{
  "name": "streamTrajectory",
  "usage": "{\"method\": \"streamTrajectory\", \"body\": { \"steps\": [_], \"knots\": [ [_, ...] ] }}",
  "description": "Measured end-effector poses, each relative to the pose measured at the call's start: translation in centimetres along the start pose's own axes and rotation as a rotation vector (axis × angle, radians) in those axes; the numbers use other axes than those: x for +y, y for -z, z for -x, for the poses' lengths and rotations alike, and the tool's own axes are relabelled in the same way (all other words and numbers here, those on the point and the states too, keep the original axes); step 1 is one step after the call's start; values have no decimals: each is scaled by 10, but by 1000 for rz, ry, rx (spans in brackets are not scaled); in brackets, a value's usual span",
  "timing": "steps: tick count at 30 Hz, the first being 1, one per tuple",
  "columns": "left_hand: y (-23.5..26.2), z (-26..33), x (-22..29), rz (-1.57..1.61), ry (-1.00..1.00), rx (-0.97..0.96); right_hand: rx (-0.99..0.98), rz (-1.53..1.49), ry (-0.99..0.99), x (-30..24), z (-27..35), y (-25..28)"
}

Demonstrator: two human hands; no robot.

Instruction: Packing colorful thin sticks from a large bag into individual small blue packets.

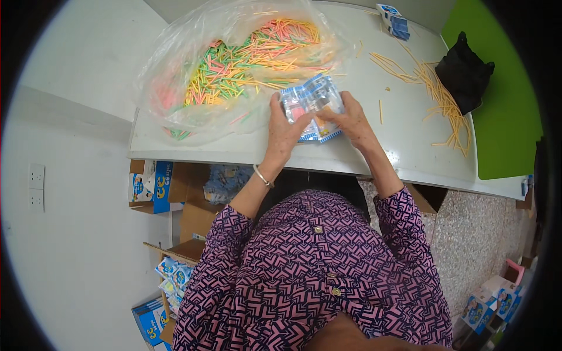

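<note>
Over the white table, my two hands hold small blue-and-white plastic packets [312, 93], which look like two side by side. My left hand [283, 130] grips the left edge, its thumb pressed on the front. On the right side, my right hand [355, 121] has its thumb across the front and its fingers mostly behind. Pink shows through the left packet and orange through the right one. Just behind and left of my hands lies a large clear plastic bag [167, 67] full of thin pink, yellow and green sticks [234, 67].
Loose yellow sticks [442, 96] are strewn on the table's right side, by a black cloth-like bundle [468, 70]. A stack of blue-and-white packs [395, 26] stands at the back. A green partition [506, 117] borders the right. Below are cartons [196, 225] with packets.
</note>
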State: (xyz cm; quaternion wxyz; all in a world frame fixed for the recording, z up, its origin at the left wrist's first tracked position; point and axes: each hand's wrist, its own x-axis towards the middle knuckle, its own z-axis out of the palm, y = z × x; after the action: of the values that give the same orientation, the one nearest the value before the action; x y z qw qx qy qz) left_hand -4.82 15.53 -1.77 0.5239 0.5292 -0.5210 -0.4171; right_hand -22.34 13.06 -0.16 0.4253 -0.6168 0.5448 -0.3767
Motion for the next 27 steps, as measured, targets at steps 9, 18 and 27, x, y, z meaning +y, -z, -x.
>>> {"method": "streamTrajectory", "body": {
  "steps": [9, 18, 27],
  "knots": [
    [3, 3, 4, -553, -311, 40, -16, -136, -1, -10, 7, -5],
    [-1, -8, 26, 429, 178, -54, -34, -650, -41, -5, 10, 3],
    [0, -4, 45, 525, 152, -353, -88, -691, 64, -16, 20, 13]
  ]
}}
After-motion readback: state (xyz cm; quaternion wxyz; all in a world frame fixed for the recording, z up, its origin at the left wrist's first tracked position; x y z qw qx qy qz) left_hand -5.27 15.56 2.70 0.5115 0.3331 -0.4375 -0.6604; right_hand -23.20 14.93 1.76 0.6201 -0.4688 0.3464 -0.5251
